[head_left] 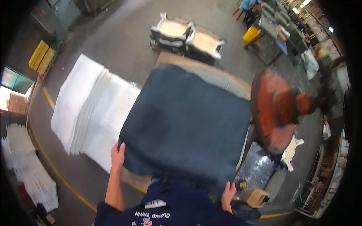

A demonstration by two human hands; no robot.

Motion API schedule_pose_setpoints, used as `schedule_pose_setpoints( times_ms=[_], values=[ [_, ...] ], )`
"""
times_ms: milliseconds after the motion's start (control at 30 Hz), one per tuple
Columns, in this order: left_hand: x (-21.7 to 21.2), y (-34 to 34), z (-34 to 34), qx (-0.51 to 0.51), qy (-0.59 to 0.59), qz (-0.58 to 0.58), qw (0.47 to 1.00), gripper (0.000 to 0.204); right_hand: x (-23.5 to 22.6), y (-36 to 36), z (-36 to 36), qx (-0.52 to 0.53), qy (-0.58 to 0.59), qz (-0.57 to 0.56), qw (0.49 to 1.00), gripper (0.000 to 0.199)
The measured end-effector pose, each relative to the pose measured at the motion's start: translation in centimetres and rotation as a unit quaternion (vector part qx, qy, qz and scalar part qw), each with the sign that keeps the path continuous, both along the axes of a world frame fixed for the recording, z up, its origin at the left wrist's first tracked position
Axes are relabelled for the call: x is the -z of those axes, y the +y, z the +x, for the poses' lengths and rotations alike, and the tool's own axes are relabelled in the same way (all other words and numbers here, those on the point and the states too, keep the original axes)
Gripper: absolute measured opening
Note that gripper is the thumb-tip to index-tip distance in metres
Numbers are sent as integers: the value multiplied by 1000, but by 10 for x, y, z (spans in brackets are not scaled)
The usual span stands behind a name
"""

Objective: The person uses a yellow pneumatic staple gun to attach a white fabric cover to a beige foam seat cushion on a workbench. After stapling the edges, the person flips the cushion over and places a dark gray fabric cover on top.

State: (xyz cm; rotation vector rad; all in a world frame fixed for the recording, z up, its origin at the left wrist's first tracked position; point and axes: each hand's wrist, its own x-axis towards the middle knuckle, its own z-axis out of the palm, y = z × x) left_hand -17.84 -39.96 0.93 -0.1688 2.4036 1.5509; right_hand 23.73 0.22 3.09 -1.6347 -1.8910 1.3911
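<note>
A large dark blue-grey sheet (184, 120), leather-like or fabric, spreads in front of me over a board-like surface. At its near left corner my left hand (117, 154) pinches the edge, thumb on top. My right hand (228, 192) is closed at the near right corner, its fingers partly hidden by the sheet. Left of the sheet, and partly under it, lies a stack of white sheets (107, 98). Beyond its far edge shows a pale curved surface with a brown rim (241, 87).
A worn orange-red round machine part (275, 109) stands close on the right. Upholstered panels (188, 35) are stacked beyond. More white sheets (32, 169) lie at left. A clear-wrapped bundle (256, 165) and a small wooden box (257, 197) sit near my right hand. People work at a far table.
</note>
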Motion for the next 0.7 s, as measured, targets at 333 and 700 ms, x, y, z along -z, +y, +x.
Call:
schedule_pose_setpoints(
  times_ms=[333,700],
  values=[
    [-290,286,-304,13,164,478,863,39,-220,291,-324,16,449,111,886,20],
    [-274,275,-306,82,119,325,935,33,-178,331,-298,84,432,-20,898,23]
  ],
)
